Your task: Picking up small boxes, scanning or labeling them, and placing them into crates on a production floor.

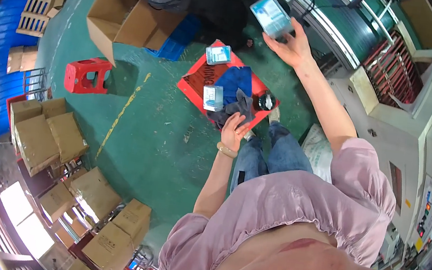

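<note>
My right hand (293,46) is raised at the upper right, gripping a blue-and-white boxed package (270,15) with a shiny clear surface. Lower down, my left hand (234,131) is at the near edge of a red square stool or crate (191,90), its fingers loosely extended by a grey cloth (240,105). I see nothing held in it. Two similar packages lie on the red surface: one package (218,55) at the far edge, another package (213,97) near the cloth. Beside them are a blue cloth (238,80) and a round black container (266,101).
A conveyor (353,25) runs at the upper right, with a large pale machine (392,108) on my right. A person in dark clothes (220,9) is across from me beside an open cardboard box (128,13). A red stool (87,75) and stacked cartons (46,136) are at left.
</note>
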`<state>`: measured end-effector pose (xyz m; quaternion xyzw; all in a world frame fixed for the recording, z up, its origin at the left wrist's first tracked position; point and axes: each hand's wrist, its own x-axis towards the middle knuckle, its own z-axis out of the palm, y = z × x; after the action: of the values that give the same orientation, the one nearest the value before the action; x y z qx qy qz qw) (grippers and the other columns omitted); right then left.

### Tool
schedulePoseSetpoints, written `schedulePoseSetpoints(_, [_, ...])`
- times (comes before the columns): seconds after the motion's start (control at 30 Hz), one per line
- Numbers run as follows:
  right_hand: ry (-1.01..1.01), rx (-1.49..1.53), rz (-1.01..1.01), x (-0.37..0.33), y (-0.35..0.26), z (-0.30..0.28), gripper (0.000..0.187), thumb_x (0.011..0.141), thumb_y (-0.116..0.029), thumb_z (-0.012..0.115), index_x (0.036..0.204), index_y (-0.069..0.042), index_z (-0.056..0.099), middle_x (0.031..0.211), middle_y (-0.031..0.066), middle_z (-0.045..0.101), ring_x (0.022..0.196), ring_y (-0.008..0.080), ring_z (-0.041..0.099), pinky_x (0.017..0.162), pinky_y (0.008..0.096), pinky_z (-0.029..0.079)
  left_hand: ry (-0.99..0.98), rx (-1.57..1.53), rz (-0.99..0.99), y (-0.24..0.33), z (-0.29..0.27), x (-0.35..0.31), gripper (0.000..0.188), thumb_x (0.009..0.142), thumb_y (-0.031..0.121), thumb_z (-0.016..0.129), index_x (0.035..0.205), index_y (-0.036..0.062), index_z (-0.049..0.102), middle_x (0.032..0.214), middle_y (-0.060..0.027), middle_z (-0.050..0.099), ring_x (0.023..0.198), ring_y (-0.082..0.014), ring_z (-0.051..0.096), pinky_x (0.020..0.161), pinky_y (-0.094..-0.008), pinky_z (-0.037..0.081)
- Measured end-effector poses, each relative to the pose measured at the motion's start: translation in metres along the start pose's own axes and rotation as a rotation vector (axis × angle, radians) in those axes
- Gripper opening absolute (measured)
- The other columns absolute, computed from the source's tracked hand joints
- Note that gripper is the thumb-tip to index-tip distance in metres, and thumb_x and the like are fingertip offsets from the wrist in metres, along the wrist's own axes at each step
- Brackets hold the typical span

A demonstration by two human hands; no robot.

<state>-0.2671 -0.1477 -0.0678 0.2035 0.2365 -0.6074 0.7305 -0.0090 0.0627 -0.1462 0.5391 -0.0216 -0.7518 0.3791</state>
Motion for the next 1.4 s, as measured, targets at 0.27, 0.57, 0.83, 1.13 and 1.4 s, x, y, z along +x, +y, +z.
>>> schedulePoseSetpoints(0.27, [0.02, -0.18, -0.314, 0.117, 0.009, 0.136, 0.052, 0.09, -0.039, 0.053, 0.132, -0.013, 0.038, 0.135, 0.0097, 0.039, 0.12, 0.0345, 0.042, 0.096, 0.0588, 0.04, 0.153, -0.144, 0.0, -0.011, -0.02, -0.023, 0.039, 0.087, 0.024, 0.063, 0.121, 0.0099, 0.052, 0.113, -0.0087, 0.058, 0.094, -0.0242, 0.061, 0.082, -0.0369, 0.05])
schedulePoseSetpoints(0.57, [0.355, -0.571, -0.478, 0.212, -0.024, 0.163, 0.048, 0.093, -0.052, 0.043, 0.122, -0.015, 0.049, 0.128, 0.0051, 0.048, 0.11, 0.0281, 0.049, 0.08, 0.0504, 0.05, 0.342, -0.252, 0.067, -0.037, -0.061, -0.052, 0.043, 0.087, 0.027, 0.058, 0.125, 0.0082, 0.049, 0.118, -0.0094, 0.057, 0.093, -0.0294, 0.062, 0.076, -0.0358, 0.051])
schedulePoseSetpoints(0.83, [0.558, -1.993, -0.592, 0.263, -0.044, 0.158, 0.066, 0.088, -0.022, 0.062, 0.135, -0.004, 0.019, 0.126, 0.0185, 0.053, 0.109, 0.0339, 0.057, 0.086, 0.0412, 0.049, 0.448, -0.316, 0.03, -0.06, -0.055, -0.055, 0.041, 0.092, 0.025, 0.05, 0.128, 0.0067, 0.046, 0.124, -0.011, 0.052, 0.097, -0.0337, 0.059, 0.079, -0.0394, 0.051])
schedulePoseSetpoints(1.13, [0.561, -2.401, -0.859, 0.268, -0.07, 0.172, 0.049, 0.076, -0.037, 0.074, 0.106, -0.001, 0.061, 0.112, 0.0134, 0.064, 0.106, 0.0281, 0.061, 0.086, 0.0378, 0.05, 0.397, -0.29, 0.052, -0.051, -0.035, -0.041, 0.039, 0.093, 0.025, 0.049, 0.128, 0.0084, 0.047, 0.12, -0.01, 0.054, 0.097, -0.0332, 0.059, 0.078, -0.0397, 0.052])
schedulePoseSetpoints(1.4, [0.468, -2.584, -0.85, 0.266, -0.057, 0.156, 0.052, 0.072, -0.029, 0.077, 0.116, -0.011, 0.056, 0.104, 0.0106, 0.066, 0.101, 0.0294, 0.062, 0.082, 0.0378, 0.051, 0.412, -0.342, 0.053, -0.052, -0.034, -0.046, 0.036, 0.092, 0.025, 0.049, 0.125, 0.0103, 0.049, 0.118, -0.0096, 0.055, 0.095, -0.0327, 0.059, 0.08, -0.0389, 0.051])
